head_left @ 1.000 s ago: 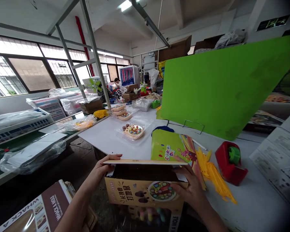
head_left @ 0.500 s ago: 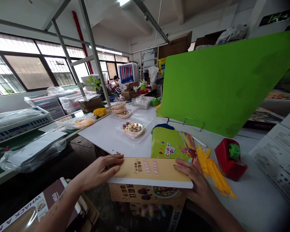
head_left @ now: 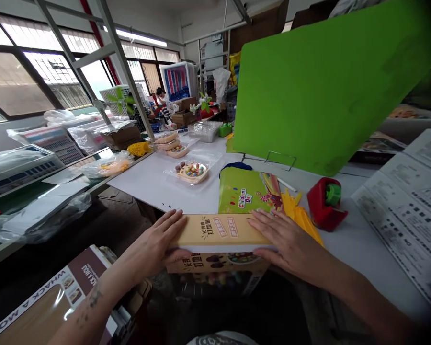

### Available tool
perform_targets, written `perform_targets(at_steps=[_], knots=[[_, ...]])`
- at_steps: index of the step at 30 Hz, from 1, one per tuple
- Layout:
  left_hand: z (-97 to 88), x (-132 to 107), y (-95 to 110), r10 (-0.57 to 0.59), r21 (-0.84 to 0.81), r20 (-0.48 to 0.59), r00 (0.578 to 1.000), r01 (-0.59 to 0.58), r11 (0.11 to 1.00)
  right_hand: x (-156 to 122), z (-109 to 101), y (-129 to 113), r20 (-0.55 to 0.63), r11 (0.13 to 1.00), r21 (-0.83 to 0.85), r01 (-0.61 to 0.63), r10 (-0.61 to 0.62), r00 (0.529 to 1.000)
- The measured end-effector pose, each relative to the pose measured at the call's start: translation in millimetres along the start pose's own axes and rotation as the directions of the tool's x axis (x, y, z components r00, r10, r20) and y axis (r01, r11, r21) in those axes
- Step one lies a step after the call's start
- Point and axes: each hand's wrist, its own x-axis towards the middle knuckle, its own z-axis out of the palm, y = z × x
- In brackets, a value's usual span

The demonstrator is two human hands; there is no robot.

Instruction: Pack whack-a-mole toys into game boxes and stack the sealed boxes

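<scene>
Our left hand (head_left: 161,240) lies open on the 9 o'clock end of the yellow toy box (head_left: 215,262), which sits at the near edge of the worktop (head_left: 345,249), and our right hand (head_left: 288,239) lies open on its 3 o'clock end. We judge that even pressure from both palms would hold the top flap (head_left: 219,229) square. Whether the flap's tuck is seated we cannot tell, and the box's lower front is in shadow.

The green board (head_left: 326,86) runs off the frame at one o'clock, the brown box (head_left: 39,306) at eight o'clock. The printed sheets (head_left: 398,206) at three o'clock are cut off too, their print too small to read. The yellow box (head_left: 219,229) hides the green bag (head_left: 240,194) at its foot. The left hand (head_left: 158,242) and right hand (head_left: 287,242) cover the ends of the box's lid.
</scene>
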Motion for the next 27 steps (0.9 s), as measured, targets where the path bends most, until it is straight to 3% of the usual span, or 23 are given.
perform_targets(at_steps=[3, 11, 16, 21, 27], knots=[[1.7, 4, 1, 0.014, 0.021, -0.050, 0.999, -0.013, 1.000, 2, -2, 2, -0.002, 0.999, -0.028, 0.015, -0.015, 1.000], [-26.6, 20, -1, 0.052, -0.054, 0.067, 0.996, -0.049, 0.997, 12, -19, 11, 0.182, 0.995, 0.088, -0.041, 0.025, 0.983], [-28.5, 25, -1, 0.061, -0.063, 0.112, 0.992, -0.054, 0.997, 13, -21, 11, 0.170, 0.997, 0.063, -0.035, 0.024, 0.985], [-17.6, 21, 5, 0.047, 0.019, 0.117, 0.992, -0.050, 0.999, 4, -18, 4, 0.081, 1.000, -0.002, -0.030, 0.030, 0.996], [15.0, 8, -5, 0.107, 0.127, -0.009, 0.994, -0.105, 0.986, -5, -8, -13, -0.035, 0.991, -0.129, -0.046, 0.042, 0.998]])
